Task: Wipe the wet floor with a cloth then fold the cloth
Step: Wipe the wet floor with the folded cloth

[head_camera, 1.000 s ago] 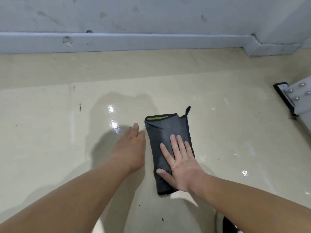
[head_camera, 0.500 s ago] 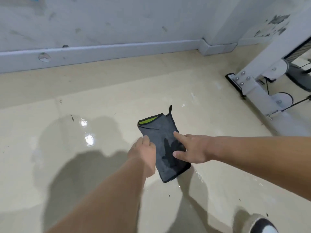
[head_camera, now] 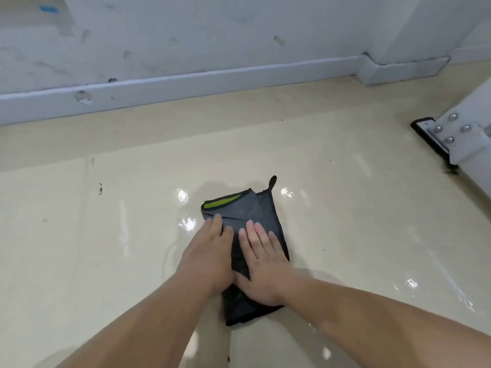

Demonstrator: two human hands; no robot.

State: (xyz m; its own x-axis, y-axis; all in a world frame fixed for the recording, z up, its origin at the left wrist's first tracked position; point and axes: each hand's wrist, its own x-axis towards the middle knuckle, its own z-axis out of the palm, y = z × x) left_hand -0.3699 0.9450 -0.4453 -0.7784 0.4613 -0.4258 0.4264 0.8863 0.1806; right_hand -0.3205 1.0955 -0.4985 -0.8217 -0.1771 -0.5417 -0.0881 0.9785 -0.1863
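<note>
The folded grey cloth (head_camera: 252,211) lies on the wet floor (head_camera: 106,235), in front of the baseboard (head_camera: 186,86). The left hand (head_camera: 210,256) and right hand (head_camera: 263,264) press it flat, fingers straight, gripping nothing

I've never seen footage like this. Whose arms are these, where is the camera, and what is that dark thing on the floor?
No machine here: a person wears a camera on the head, so you look forward and down along their own bare arms. The left hand and right hand lie flat, fingers straight, pressing a folded dark grey cloth with a green inner side and a small loop at its far corner. Nothing is gripped. The cloth lies on a cream floor that glints with wet patches beside it. Behind runs a pale skirting board; at the right stands a white metal foot with bolts.
</note>
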